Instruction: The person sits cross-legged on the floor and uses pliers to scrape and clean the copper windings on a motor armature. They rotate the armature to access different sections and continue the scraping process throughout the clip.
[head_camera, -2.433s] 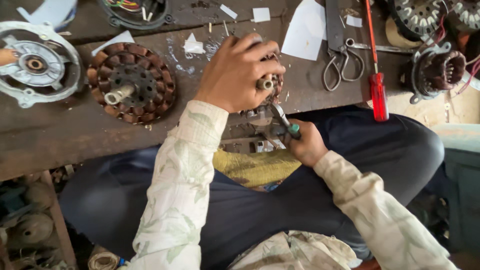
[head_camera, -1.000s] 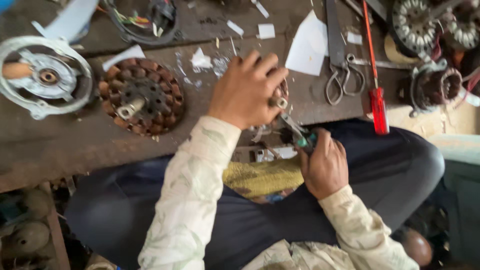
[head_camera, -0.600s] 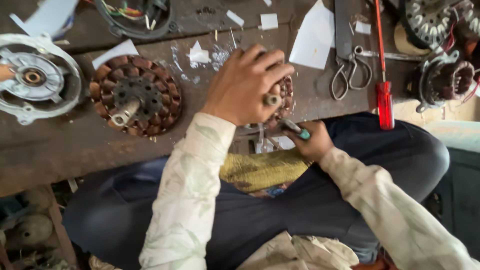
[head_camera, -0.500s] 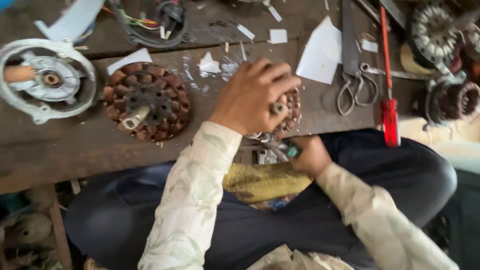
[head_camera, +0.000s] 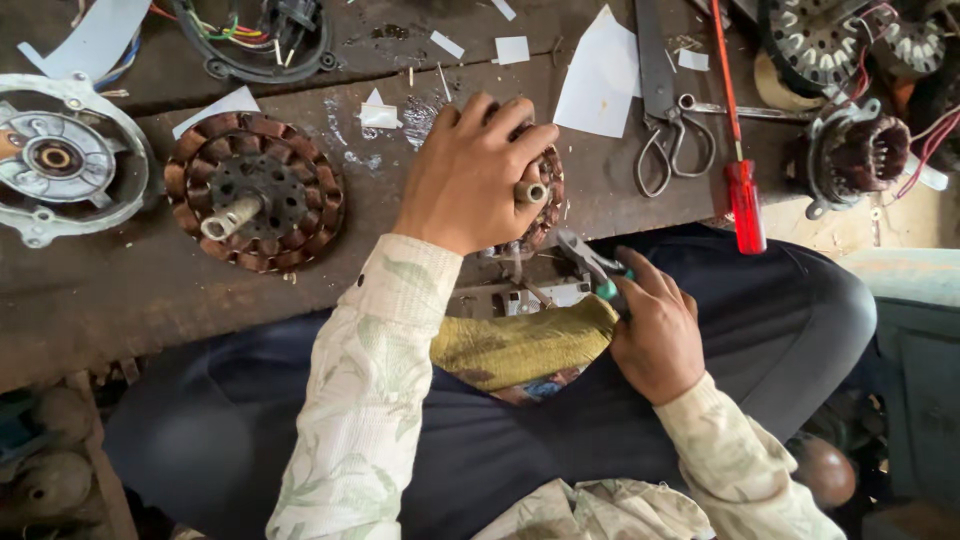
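1. Gripping the wound stator (head_camera: 540, 205) from above, the left hand (head_camera: 470, 175) has fingers curled over it and its shaft stub, pinning it at the near edge of the tabletop (head_camera: 150, 300).
2. Right hand (head_camera: 655, 335) is closed around green-handled pliers (head_camera: 590, 265); their tip sits just beside the stator's lower right rim. Whether the tip bites a wire, cannot tell.
3. Progress, judged: copper coils on this stator look mostly in place, so work on it reads as mid-way. A second stator (head_camera: 255, 205) sits untouched to the left, and an end cover (head_camera: 60, 165) lies apart beside it, nothing reassembled.
4. Yellow cloth (head_camera: 520, 345) lies on the lap under the work, below the tabletop edge.
5. Room: the stator overhangs the edge slightly, so a slip drops it onto the lap. Bare wood between the two stators is open for sliding left.
6. Right side is tighter: scissors (head_camera: 665, 150) and red screwdriver (head_camera: 740, 180) lie near, the screwdriver's handle poking past the edge.
7. Paper scraps (head_camera: 600, 75) litter the far side.
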